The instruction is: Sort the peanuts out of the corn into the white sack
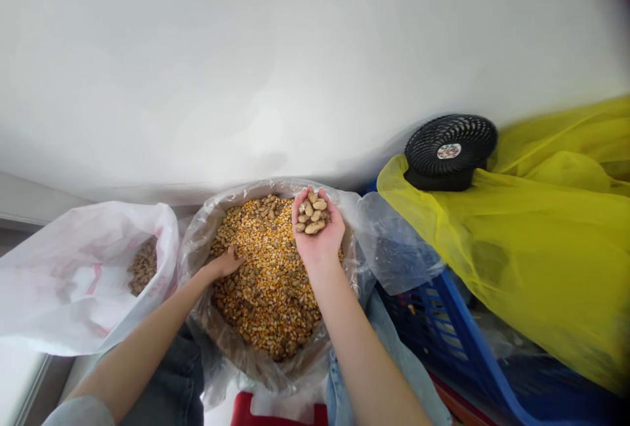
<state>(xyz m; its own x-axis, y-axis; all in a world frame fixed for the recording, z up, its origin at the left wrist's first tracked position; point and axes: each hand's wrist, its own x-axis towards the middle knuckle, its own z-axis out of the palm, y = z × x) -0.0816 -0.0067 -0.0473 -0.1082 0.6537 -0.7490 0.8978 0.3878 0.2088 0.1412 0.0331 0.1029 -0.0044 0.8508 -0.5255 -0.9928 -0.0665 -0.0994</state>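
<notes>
Pale and plain, there was the sleeve [81,411], a soft blue-grey that stopped short at the left arm, its edge a simple rounded line! Beyond it ran the left forearm [152,327], bare, slim and smooth, tapering to a narrow wrist and a small left hand [227,263]. Over on the other side, what a match: the right forearm [354,334], bare too, long and slender, leading up to a right hand [325,242] with slim fingers. And down below, denim! The left trouser leg [162,390] looked dark blue, perhaps only from shadow, while the right trouser leg [401,347] showed lighter, faded blue.
</notes>
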